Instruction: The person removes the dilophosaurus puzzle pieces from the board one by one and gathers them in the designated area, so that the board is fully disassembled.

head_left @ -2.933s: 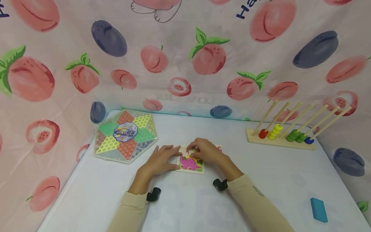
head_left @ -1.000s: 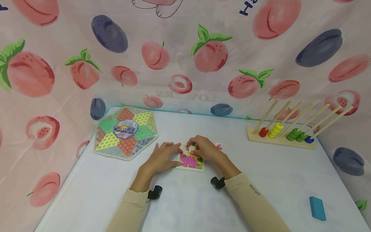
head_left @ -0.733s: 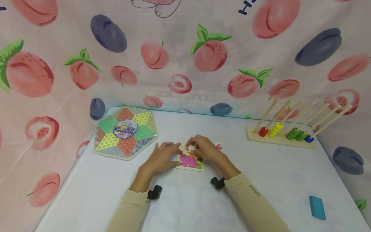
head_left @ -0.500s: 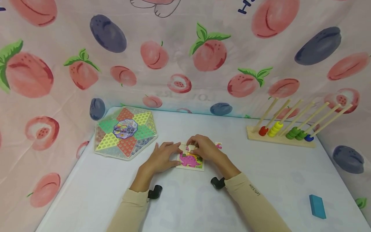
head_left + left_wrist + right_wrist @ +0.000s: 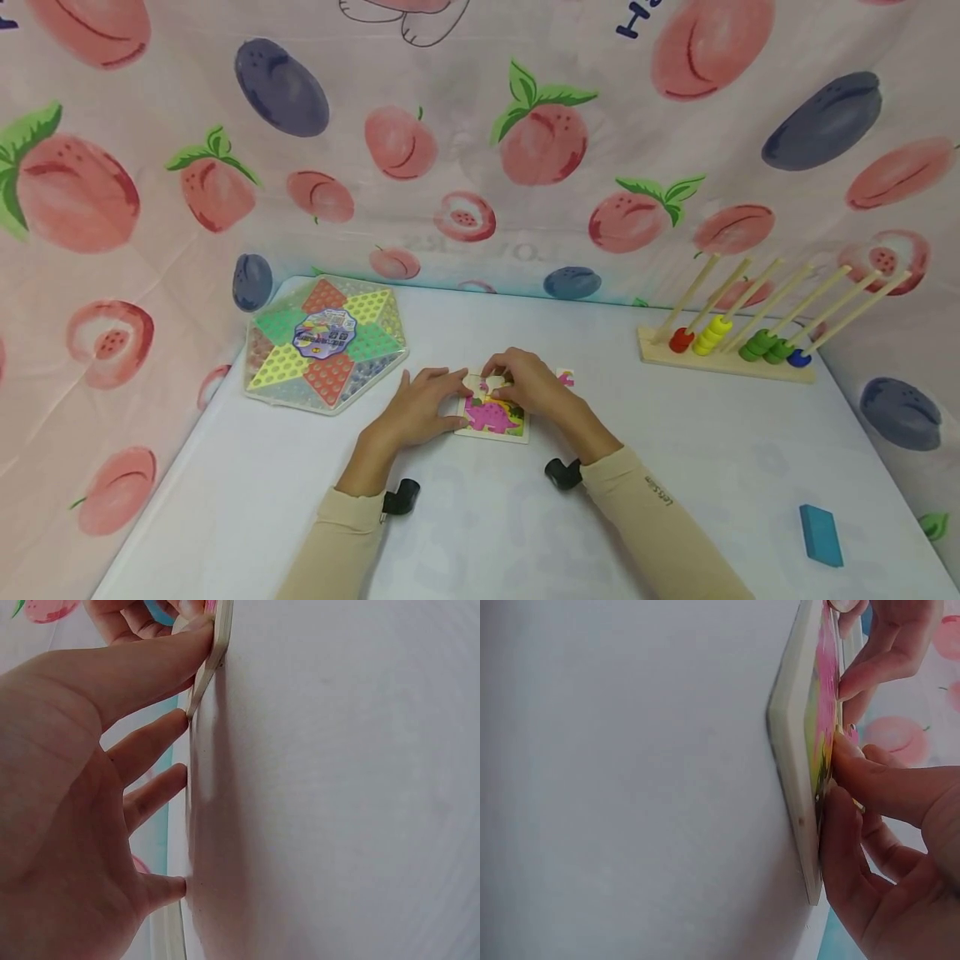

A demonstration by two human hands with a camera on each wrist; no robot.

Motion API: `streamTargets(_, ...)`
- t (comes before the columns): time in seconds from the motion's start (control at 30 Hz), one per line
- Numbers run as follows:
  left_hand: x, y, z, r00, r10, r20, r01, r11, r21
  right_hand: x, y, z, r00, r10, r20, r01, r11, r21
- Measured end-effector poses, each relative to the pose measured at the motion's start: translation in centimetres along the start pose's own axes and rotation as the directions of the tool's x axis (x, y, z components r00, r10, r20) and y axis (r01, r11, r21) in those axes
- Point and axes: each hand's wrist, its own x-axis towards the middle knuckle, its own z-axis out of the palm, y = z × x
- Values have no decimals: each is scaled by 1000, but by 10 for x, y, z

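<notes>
Wooden and flat on the white table (image 5: 675,450), the dinosaur puzzle board (image 5: 491,421) lies between both hands: the left hand (image 5: 416,412), fingers spread straight, braces its near edge to stop it sliding, while the right hand (image 5: 532,387) pinches a puzzle piece (image 5: 480,383) over it.

Square wooden puzzle board (image 5: 492,417): pink dinosaur, green and yellow ground.
Hexagonal plastic checkers board (image 5: 326,344): red, green, yellow triangles.
Rectangular block (image 5: 816,535): teal.
Backdrop cloth (image 5: 465,150): pink peaches, purple plums.
</notes>
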Motion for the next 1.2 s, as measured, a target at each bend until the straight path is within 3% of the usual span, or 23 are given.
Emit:
streamTargets(0.4, 0, 0, 0, 1000, 14, -2, -14, 1000, -4, -4, 0, -2, 998, -28, -48, 25, 997, -69)
streamTargets(0.67, -2, 1, 0, 1000, 16, -16, -16, 1000, 10, -14, 5, -6, 990, -112, -90, 121, 987, 107)
streamTargets(0.9, -4, 0, 4, 1000, -14, 0, 14, 1000, 6, -32, 18, -17, 998, -48, -42, 58, 960, 273)
streamTargets(1.2, -3, -1, 3, 1000, 14, -23, -14, 1000, -2, -49, 46, -46, 990, -43, -133, 78, 959, 271)
